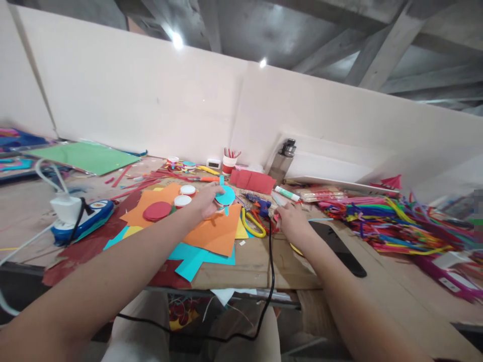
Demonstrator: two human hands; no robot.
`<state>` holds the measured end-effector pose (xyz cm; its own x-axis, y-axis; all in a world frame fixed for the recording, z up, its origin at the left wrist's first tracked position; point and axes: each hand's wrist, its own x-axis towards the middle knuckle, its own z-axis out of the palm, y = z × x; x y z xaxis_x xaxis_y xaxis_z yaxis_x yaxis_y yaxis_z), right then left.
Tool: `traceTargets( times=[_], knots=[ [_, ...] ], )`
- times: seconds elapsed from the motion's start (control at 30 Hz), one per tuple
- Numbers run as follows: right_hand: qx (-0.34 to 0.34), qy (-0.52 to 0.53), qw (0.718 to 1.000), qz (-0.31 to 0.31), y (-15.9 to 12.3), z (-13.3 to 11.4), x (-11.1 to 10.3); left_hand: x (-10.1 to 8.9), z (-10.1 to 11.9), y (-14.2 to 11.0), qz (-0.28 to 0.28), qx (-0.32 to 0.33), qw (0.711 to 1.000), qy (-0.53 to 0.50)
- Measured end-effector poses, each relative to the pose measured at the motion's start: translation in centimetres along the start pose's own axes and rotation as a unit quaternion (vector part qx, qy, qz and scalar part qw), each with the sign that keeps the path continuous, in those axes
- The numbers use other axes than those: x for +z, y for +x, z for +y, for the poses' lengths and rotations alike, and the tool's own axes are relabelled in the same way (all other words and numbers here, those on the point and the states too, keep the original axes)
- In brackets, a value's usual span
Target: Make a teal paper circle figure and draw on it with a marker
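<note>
My left hand [210, 201] is closed on a small round craft piece [225, 195] with a turquoise paper disc on top and turquoise strips sticking out at its edges. It holds this above the orange paper [219, 234]. My right hand [294, 221] is low over the cardboard, fingers bent together around a small reddish bit that I cannot make out. Just left of it are a blue glue gun [263, 206] with a black cord and yellow-handled scissors [253, 224]. Two white round pieces [183, 201] and a red paper disc [157, 211] lie beside my left forearm.
A black phone [337, 249] and a heap of coloured pipe cleaners [388, 226] lie to the right. Behind stand a bottle [281, 163] and a cup of red sticks [229, 164]. A blue boat-shaped power strip [83, 221] is at left. The black cord [271, 266] hangs over the table edge.
</note>
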<state>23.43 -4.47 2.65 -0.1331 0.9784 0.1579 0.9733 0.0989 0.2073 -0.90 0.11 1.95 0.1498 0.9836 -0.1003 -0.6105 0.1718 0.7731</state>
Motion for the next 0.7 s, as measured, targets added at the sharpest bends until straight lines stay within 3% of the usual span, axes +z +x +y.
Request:
traceTargets(
  times=[0.07,0.13,0.27,0.37,0.43,0.5,0.6,0.7],
  knots=[
    [0.016,-0.03,0.998,-0.059,-0.3,-0.2,0.6,-0.1,0.1,0.1,-0.009,0.007,1.0,0.001],
    [0.022,-0.033,0.997,-0.067,-0.2,-0.2,0.6,-0.2,0.2,0.2,-0.025,0.001,1.0,0.001],
    [0.025,0.132,0.988,0.069,0.7,-1.1,-0.9,-0.6,0.2,0.4,-0.066,0.005,0.998,-0.006],
    [-0.009,0.244,0.963,0.11,2.0,-3.8,-1.9,-0.5,0.0,0.3,-0.097,0.021,0.995,-0.006],
    [-0.026,0.471,0.877,0.096,2.9,-6.2,-1.9,-0.2,-0.1,0.1,-0.12,0.032,0.992,-0.007],
    [-0.016,0.614,0.789,0.028,3.5,-8.4,-1.5,0.1,-0.3,0.0,-0.133,0.043,0.99,-0.003],
    [0.003,0.721,0.693,0.005,3.8,-10.2,-0.6,0.3,-0.7,0.0,-0.13,0.048,0.99,0.01],
    [0.033,0.792,0.609,-0.01,3.7,-10.3,0.1,0.1,-1.2,0.1,-0.115,0.013,0.993,0.034]
  ],
)
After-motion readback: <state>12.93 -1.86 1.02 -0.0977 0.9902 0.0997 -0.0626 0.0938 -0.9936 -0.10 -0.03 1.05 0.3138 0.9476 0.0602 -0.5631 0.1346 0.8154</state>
